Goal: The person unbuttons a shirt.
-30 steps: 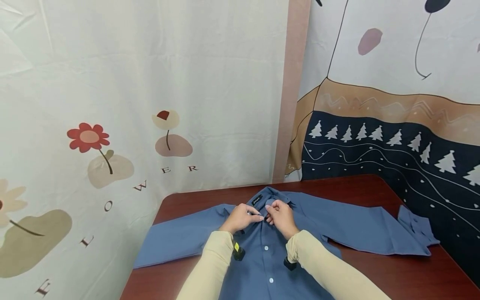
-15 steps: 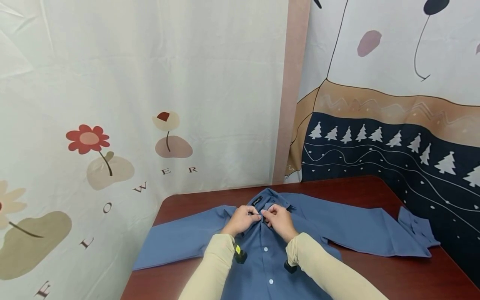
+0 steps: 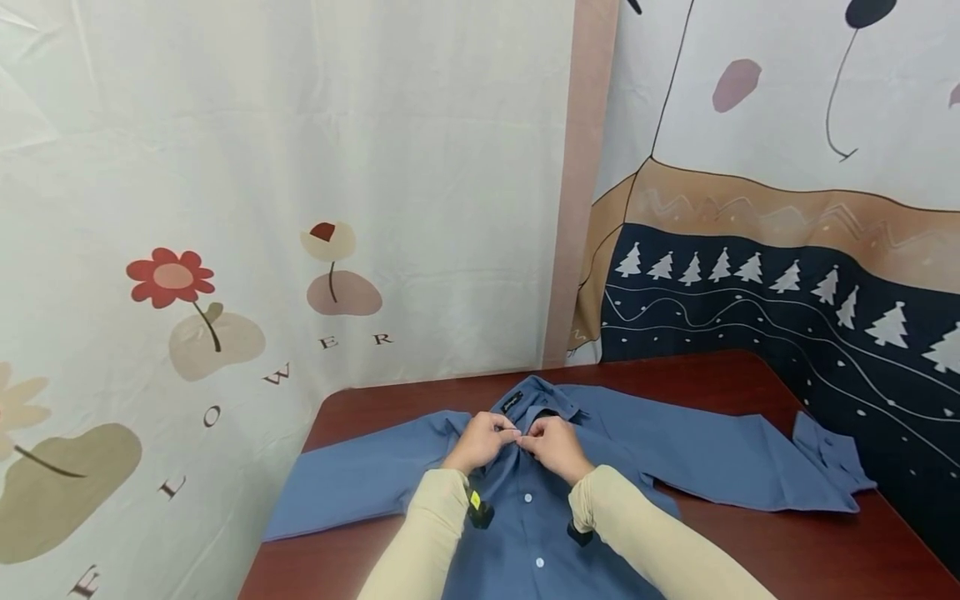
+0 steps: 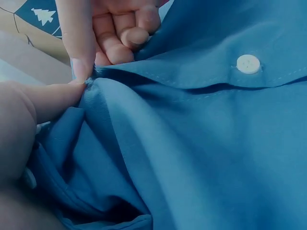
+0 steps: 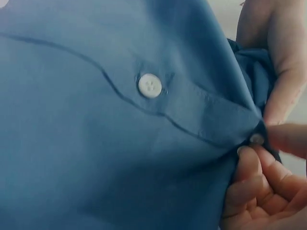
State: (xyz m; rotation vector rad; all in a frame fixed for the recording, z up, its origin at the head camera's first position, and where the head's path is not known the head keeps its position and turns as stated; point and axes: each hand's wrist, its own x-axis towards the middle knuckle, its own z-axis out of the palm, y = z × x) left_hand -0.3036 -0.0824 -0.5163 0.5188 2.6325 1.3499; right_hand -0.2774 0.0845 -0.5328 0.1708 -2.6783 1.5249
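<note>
A blue button-up shirt lies front up, its collar at the far side. At the front opening just below the collar, the left hand pinches the cloth. The right hand pinches the same edge, its fingertips meeting those of the left hand. A small white button shows between the fingers in the right wrist view, partly covered. Further down the placket a fastened white button sits in its buttonhole. Folds and fingers hide the buttonhole at the pinched spot.
The dark red table carries the shirt, whose sleeves spread to both sides; the right cuff is folded up. Printed curtains hang behind the table. Dark devices sit at the wrists.
The right hand has moved slightly left and lower, and its fingertips now meet the left hand's. The left hand stays almost in place, pinching the shirt opening.
</note>
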